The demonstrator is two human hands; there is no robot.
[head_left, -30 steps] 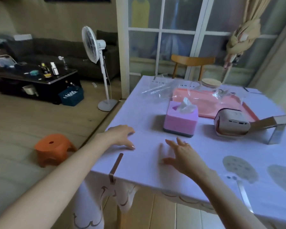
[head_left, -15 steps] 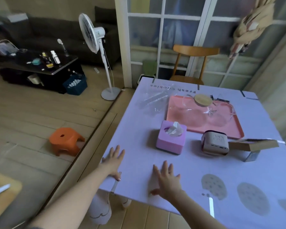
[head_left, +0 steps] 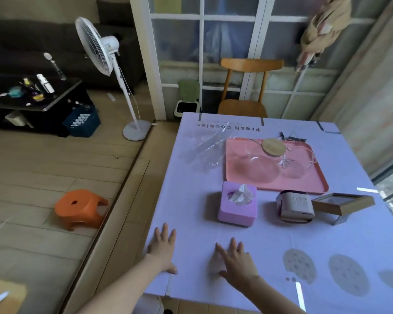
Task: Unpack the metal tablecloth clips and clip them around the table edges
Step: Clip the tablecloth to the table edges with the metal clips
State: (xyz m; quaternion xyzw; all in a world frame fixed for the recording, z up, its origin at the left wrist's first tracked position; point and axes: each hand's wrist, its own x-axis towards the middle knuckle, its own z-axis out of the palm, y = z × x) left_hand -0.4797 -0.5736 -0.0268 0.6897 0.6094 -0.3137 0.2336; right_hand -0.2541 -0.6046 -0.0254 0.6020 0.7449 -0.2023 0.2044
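A lilac tablecloth (head_left: 247,241) printed with cookies covers the table. My left hand (head_left: 162,248) lies flat on it at the near left corner, fingers spread and straight. My right hand (head_left: 235,260) presses flat on the cloth a little to the right. Neither hand holds anything. Metal clips sit on the edges: one (head_left: 299,295) on the near edge, one (head_left: 366,189) on the right edge, and dark ones (head_left: 199,116) along the far edge. Empty clear plastic wrapping (head_left: 204,146) lies at the far left of the table.
A pink tissue box (head_left: 237,206), a beige box-shaped device (head_left: 295,206), a wooden picture frame (head_left: 343,202) and a pink tray (head_left: 275,166) with glassware stand mid-table. A wooden chair (head_left: 245,87) is behind the table. An orange stool (head_left: 80,207) and a standing fan (head_left: 107,71) are on the floor, left.
The view has risen and pulled back, showing the whole table. Both hands slid toward the near left corner and flattened on the cloth. The corner clip is now hidden by my left hand.
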